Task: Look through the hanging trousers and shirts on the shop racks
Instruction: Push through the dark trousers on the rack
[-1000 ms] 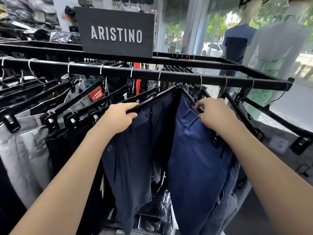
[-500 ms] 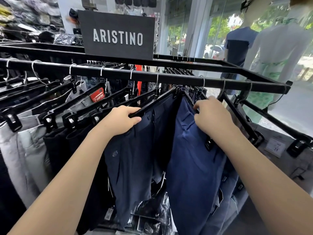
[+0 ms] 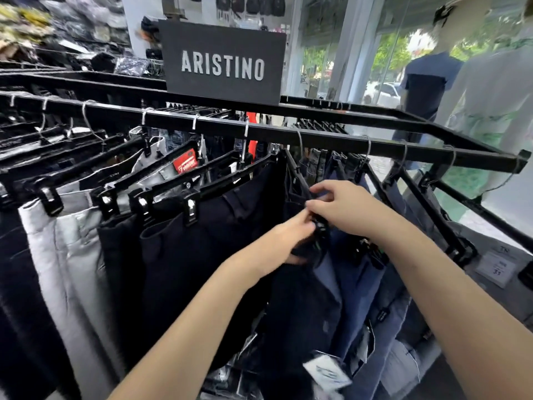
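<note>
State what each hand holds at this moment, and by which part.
Both hands meet at one black clip hanger. The left hand grips the dark trousers at the waistband below its clip; the right hand has its fingers pinching the hanger near that clip.

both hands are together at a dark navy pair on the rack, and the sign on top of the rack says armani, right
Not quite. The head view shows the sign reading ARISTINO, not Armani. The rest holds: the left hand and right hand meet at the dark navy trousers hanging on the rack.
</note>
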Demonstrator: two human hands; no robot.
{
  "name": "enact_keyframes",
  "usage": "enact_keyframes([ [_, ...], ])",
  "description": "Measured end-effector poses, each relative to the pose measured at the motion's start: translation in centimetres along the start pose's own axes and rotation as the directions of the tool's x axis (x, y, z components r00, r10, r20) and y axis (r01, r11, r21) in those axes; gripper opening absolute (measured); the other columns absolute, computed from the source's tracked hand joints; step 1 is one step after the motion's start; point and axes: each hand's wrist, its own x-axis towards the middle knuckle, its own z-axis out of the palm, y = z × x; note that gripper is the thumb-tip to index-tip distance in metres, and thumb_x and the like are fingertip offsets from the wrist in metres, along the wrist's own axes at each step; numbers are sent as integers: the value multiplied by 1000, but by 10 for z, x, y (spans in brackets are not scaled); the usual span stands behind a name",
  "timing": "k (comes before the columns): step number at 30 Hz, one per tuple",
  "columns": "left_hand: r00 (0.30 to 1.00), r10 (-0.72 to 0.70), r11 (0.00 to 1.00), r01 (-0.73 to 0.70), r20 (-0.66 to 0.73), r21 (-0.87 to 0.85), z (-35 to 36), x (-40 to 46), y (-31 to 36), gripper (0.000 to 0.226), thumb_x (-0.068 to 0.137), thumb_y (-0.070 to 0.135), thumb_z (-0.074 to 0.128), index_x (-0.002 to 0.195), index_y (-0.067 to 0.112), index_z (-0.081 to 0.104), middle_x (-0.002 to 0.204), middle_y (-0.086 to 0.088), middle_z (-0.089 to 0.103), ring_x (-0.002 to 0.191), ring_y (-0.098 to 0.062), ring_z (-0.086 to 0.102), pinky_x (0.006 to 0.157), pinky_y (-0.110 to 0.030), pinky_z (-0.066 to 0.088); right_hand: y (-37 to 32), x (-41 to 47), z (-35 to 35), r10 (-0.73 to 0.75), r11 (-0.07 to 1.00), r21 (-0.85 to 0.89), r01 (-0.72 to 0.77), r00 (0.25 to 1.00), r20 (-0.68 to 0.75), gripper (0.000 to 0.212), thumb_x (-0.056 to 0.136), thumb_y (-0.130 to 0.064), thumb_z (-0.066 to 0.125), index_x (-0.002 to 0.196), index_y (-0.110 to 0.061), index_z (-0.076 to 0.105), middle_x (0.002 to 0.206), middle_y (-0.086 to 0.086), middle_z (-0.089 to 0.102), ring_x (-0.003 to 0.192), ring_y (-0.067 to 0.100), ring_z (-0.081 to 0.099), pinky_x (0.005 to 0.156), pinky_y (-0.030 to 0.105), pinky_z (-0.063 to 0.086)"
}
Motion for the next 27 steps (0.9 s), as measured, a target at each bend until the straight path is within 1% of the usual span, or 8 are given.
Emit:
enact_keyframes([
  [2,996,-39,999,41,76,-25,-1,-4,-10,45,103,17,41,145,33,37,134,15,47,134,-13,41,101,-40,45,3,0,-5,-2,999,-54,2,1000,-1,40,97,-30,54,136,-24,57,120,-3,69,103,17,60,80,22,35],
  [4,991,-68,994,57,116,97,-8,-9,-23,43,102,16,45,144,18,43,141,9,48,137,-12,40,105,-38,45,4,0,-6,-13,994,-105,13,1000,0,39,99,-24,50,137,-23,56,114,-2,70,88,17,56,75,22,34],
  [10,992,-118,844,82,34,531,-32,-15,-45,35,95,31,52,129,30,62,128,2,65,119,-18,59,100,-37,50,8,7,-2,-21,995,-102,23,1000,18,37,100,-22,46,136,-23,56,98,-6,70,67,5,53,59,15,39],
  [14,989,-138,777,81,44,625,-45,-19,-41,36,98,31,51,132,25,61,133,12,60,120,-1,54,103,-19,41,3,6,-1,-24,995,-98,28,999,36,37,100,-22,46,136,-24,57,100,-5,73,67,7,55,59,16,39],
  [18,998,-27,844,53,-57,533,-48,-16,-28,32,100,24,49,127,15,64,126,3,66,114,-5,59,98,-17,42,-2,3,3,-25,999,-43,26,999,21,38,96,-28,55,133,-23,60,91,-14,71,85,10,62,72,24,42],
  [21,988,-57,978,84,-146,189,-40,-10,-7,25,102,27,44,115,17,64,115,-1,68,103,-12,65,95,-29,46,-10,1,12,-30,994,105,25,998,48,39,97,-29,58,135,-19,59,91,-14,67,79,10,70,75,23,55],
  [23,979,-111,993,117,-169,27,-35,-8,13,21,102,31,42,108,21,60,101,0,65,92,-14,62,91,-31,46,-16,2,17,-33,973,229,10,995,96,39,99,-23,54,137,-14,57,93,-9,68,73,10,72,72,30,62],
  [27,966,-127,977,161,-225,142,-37,-7,31,33,94,46,51,106,18,65,98,-6,64,92,-20,58,87,-34,46,-18,8,20,-56,965,261,13,986,158,41,100,-13,47,141,-16,53,104,0,73,87,13,74,79,34,61],
])
